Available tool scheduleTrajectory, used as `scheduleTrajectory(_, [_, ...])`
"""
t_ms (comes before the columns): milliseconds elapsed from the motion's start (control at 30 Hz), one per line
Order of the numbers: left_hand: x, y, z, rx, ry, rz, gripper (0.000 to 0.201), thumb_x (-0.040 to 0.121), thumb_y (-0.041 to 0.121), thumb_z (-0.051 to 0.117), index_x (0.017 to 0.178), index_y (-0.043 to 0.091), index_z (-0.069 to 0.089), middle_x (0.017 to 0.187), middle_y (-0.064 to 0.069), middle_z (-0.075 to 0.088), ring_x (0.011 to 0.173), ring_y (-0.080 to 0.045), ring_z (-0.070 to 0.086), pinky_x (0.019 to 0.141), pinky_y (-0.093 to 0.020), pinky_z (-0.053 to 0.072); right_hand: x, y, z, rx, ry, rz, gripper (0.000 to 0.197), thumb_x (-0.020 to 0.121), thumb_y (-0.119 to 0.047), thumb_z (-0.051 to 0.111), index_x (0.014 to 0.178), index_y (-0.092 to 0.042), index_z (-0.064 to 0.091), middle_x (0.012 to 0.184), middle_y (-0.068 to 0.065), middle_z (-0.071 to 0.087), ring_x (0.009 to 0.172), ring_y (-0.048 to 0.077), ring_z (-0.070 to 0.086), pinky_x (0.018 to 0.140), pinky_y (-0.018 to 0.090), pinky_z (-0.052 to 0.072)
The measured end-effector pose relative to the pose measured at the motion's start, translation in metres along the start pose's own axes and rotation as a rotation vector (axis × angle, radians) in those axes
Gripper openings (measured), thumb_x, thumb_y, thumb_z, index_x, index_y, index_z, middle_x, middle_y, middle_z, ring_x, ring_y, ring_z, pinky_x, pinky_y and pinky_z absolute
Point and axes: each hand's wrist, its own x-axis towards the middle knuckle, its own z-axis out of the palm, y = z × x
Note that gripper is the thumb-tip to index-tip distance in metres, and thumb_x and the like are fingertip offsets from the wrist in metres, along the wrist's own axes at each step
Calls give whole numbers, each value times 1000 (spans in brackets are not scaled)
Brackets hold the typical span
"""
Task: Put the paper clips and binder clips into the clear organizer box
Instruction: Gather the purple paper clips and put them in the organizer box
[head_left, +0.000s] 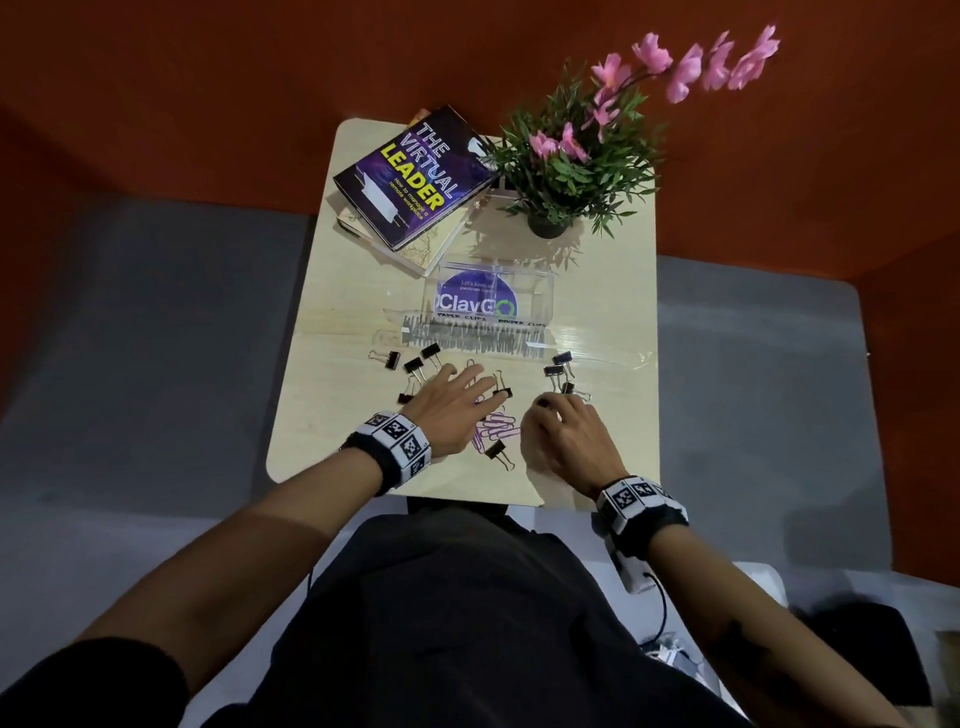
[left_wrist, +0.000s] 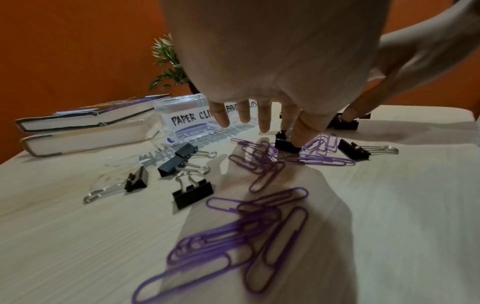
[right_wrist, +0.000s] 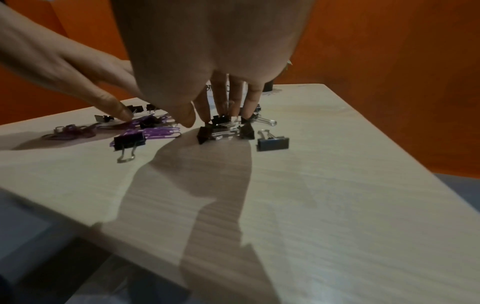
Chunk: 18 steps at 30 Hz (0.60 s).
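Barely begun: clear organizer box mid-tabletop looks empty, paper clips & binder clips all loose toward near edge; left hand spread flat, right hand curling fingertips onto binder clips, grip unclear.

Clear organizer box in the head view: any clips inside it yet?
No: the clear acrylic organizer box looks empty, and the black binder clips and purple paper clips lie on the table.

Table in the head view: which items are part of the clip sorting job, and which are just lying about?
Job:
purple paper clips
black binder clips
clear organizer box, labelled for paper clips and binder clips
left hand and right hand, both down among the clips

Lying about:
stacked books
potted plant
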Motion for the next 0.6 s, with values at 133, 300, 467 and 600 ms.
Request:
scheduleTrajectory(133, [10, 4, -6, -40, 2, -99, 68, 88, 15, 54, 148, 24, 23, 152, -10, 30, 140, -32, 22, 108, -51, 29, 6, -13, -5, -10, 34, -7, 42, 81, -24, 45, 118, -7, 56, 120, 16, 58, 105, 37, 54, 82, 47, 48])
scheduleTrajectory(300, [-1, -9, -7, -146, 32, -282, 68, 84, 5, 57, 145, 18, 30, 150, -11, 32, 139, -31, 22, 108, -48, 29, 26, -30, 0, -90, -72, -131, 59, 78, -26, 65, 134, -21, 45, 139, 12, 48, 123, 33, 45, 87, 47, 43])
scheduleTrajectory(467, [-14, -20, -1, -100, -41, -245, 78, 81, -1, 54, 148, 25, 23, 154, -12, 23, 143, -34, 14, 108, -49, 28, 31, -19, -3, -112, -113, -74, 56, 82, -30, 65, 133, -17, 47, 139, 13, 47, 126, 36, 44, 91, 50, 44])
scheduleTrajectory(600, [-20, -22, 0, -46, -56, -211, 79, 83, 3, 57, 148, 26, 20, 156, -11, 22, 144, -34, 12, 109, -52, 27, 23, 2, -7, -104, -78, 25, 56, 81, -21, 66, 132, -11, 47, 137, 14, 48, 127, 37, 42, 92, 50, 42])
